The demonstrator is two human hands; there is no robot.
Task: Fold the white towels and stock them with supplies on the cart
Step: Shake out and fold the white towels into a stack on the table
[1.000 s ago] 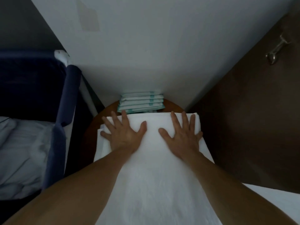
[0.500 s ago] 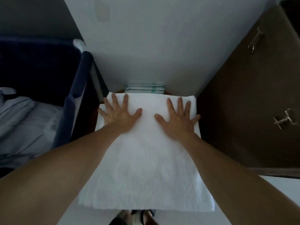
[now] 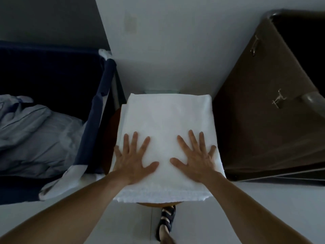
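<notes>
Now left hand (image 3: 133,161) and right hand (image 3: 195,159), spread flat, have slid down the towel (image 3: 167,117)

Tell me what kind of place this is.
Probably a hotel housekeeping area: a navy laundry hamper holding crumpled linen, a folded white towel and a brown cabinet with metal handles.

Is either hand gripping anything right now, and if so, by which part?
Nothing is gripped. The left hand and right hand rest flat, fingers spread, on top of the folded white towel, toward its near edge.
</notes>
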